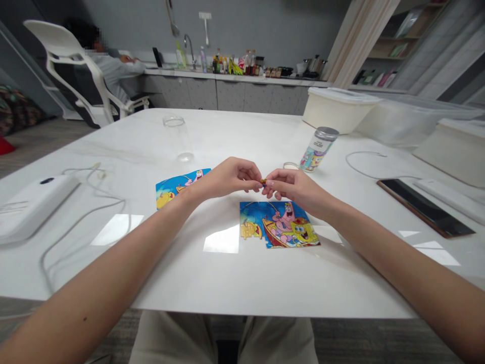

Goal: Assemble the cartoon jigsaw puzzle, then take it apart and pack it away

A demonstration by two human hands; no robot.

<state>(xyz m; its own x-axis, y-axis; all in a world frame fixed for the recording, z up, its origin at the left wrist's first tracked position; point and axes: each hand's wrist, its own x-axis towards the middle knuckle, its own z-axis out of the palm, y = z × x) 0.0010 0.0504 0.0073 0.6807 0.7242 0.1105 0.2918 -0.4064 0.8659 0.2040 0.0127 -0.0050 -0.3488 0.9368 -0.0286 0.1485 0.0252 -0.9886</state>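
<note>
My left hand (231, 178) and my right hand (291, 190) meet above the white table, their fingertips pinching a tiny colourful jigsaw piece (263, 181) from both sides. Most of the piece is hidden by my fingers. Just below my right hand lies a partly assembled cartoon jigsaw puzzle (278, 225) showing SpongeBob and Patrick in a boat. A second assembled puzzle section (178, 188) lies left of it, partly under my left wrist. A cylindrical puzzle canister (317, 149) with a grey lid stands beyond my right hand.
A clear glass (178, 137) stands at the far side of the white table (197, 275). A white power bank (34, 207) with a cable lies left, a phone (426, 207) right, and plastic storage boxes (337, 108) behind. A seated person (109, 73) works at the back counter.
</note>
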